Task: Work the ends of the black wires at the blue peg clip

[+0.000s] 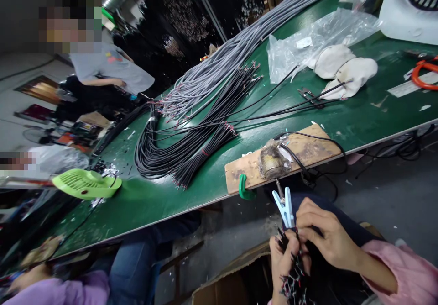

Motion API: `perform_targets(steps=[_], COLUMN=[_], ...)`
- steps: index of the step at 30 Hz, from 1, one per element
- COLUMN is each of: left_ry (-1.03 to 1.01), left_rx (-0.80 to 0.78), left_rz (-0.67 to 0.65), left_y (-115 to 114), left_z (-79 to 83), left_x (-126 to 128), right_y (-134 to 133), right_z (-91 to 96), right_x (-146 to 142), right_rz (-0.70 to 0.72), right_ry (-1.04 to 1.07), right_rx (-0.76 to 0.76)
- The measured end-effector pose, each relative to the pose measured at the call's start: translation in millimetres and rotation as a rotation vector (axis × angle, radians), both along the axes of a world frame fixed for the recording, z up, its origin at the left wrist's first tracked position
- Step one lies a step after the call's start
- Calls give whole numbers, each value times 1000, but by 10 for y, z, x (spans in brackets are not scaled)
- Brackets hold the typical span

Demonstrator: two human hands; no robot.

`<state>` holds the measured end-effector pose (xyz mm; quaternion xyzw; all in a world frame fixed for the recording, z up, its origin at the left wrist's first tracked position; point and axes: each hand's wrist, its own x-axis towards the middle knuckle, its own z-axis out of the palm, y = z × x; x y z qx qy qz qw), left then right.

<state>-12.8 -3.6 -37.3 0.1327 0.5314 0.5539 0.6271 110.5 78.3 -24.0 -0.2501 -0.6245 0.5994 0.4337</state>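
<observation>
At the lower right, my left hand (282, 266) is wrapped round a bundle of black cables (294, 280) whose stripped ends show red and pale wires. My right hand (321, 232) is closed in a pinch beside the top of the bundle, and its fingertips hide what they hold. Just above both hands is a light blue clothes peg (286, 209), its legs pointing up. A thin metal tip (279, 188) reaches down between them from the edge of a wooden board (311, 145). On that board sits a grimy, fuzzy lump (273, 160) with a black cord nearby.
A green clamp (245, 188) grips the board at the edge of the green table (164, 202). Black cables (191, 145), grey cables (232, 51), a plastic bag (318, 31), white gloves (352, 70) and orange-handled scissors (424, 74) lie there. A cardboard box (222, 286) is below. Other people are at left.
</observation>
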Motion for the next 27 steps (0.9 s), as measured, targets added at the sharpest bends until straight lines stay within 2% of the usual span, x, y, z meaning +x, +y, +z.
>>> perform_targets(steps=[4,6,10,15,19,22,24,27], left_ry=[67,141,353,456,378,266,193,149], left_rx=[135,178,224,269,297,280,245,223], left_rz=[40,71,119,104,146,148,136,141], left_y=[5,12,42,158,275,315,314,287], left_z=[147,242,430,585,594,575,564,544], left_x=[-30,-36,-91,-157,-96,-46,-33,-33], right_y=[27,77,294,498,508,496,485,457], right_z=[-16,11,168,358,391,393,370,268], right_x=[-19,-59,-166,-260,-297,-316,-318,-287], right_rz=[291,338,262,363,343,397,425,391], right_ry=[205,241,224,251,321,378,401,448], right_rx=[-463,-592,-599,-615,-703,-749,-775,-840])
